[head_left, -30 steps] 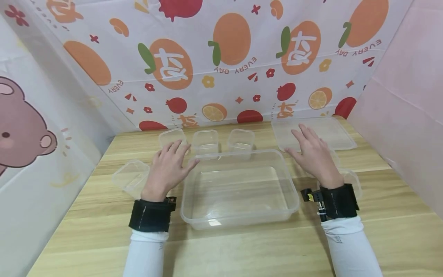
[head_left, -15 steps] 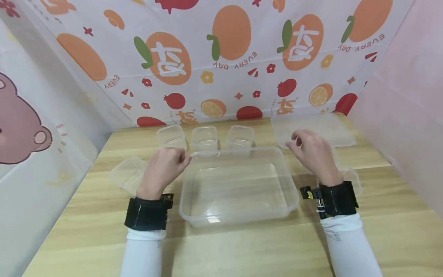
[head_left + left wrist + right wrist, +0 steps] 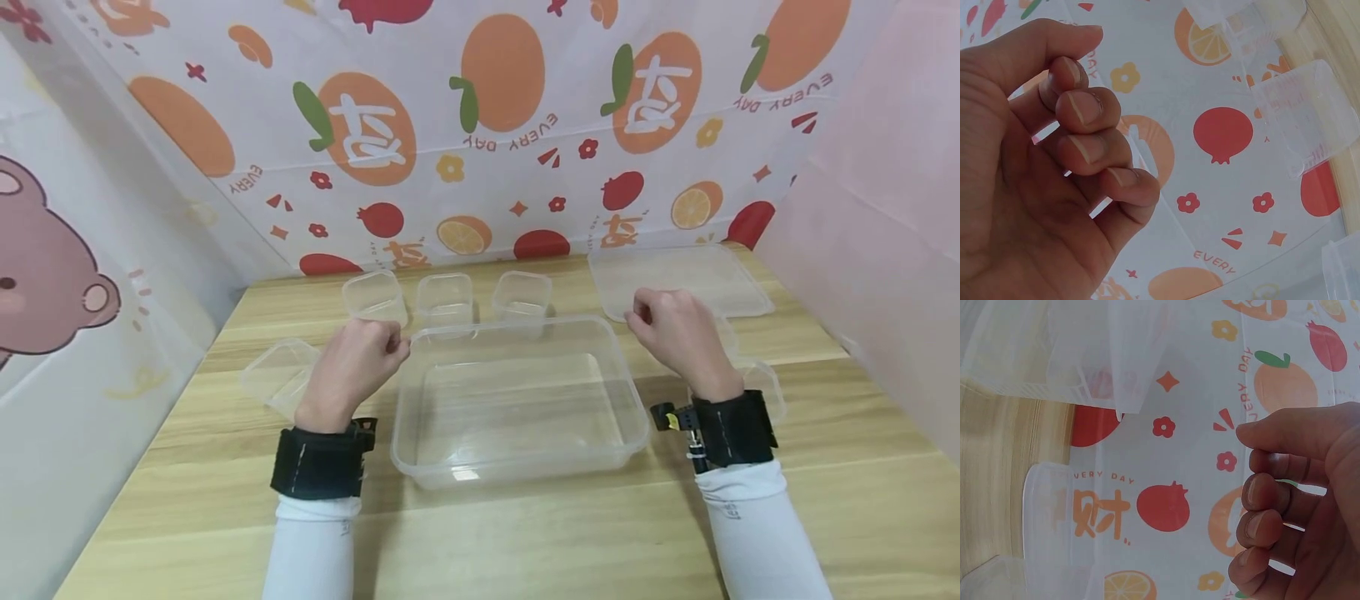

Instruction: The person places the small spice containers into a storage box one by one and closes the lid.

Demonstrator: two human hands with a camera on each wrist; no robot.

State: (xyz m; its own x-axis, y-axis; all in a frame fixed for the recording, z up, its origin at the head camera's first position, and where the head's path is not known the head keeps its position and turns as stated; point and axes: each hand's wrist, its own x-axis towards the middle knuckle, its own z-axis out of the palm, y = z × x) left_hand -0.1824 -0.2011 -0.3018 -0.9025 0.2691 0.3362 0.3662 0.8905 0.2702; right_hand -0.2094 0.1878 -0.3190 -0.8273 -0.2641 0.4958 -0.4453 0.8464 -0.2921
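Note:
In the head view a large clear plastic container (image 3: 517, 467) stands in the middle of the table. My left hand (image 3: 352, 367) is raised at its left side, fingers curled into the palm and holding nothing. The left wrist view shows the same hand (image 3: 1066, 144) with bent fingers and the thumb beside them. On the other side my right hand (image 3: 678, 337) is raised too, its fingers curled around nothing. Below it lies a large clear lid (image 3: 697, 279), partly covered by the hand. In the right wrist view the curled fingers (image 3: 1260, 528) are bare.
Along the back stand small clear tubs: a left one (image 3: 373, 300), a middle one (image 3: 445, 302) and a right one (image 3: 522, 298). Another tub (image 3: 273, 371) lies tilted at left. Further clear tubs (image 3: 765, 387) sit partly hidden by the right wrist. A printed cloth (image 3: 502, 192) hangs behind.
Both hands have gone from spread fingers to curled ones, staying about where they were. The containers and the lid have not moved on the table; the camera view shifted slightly.

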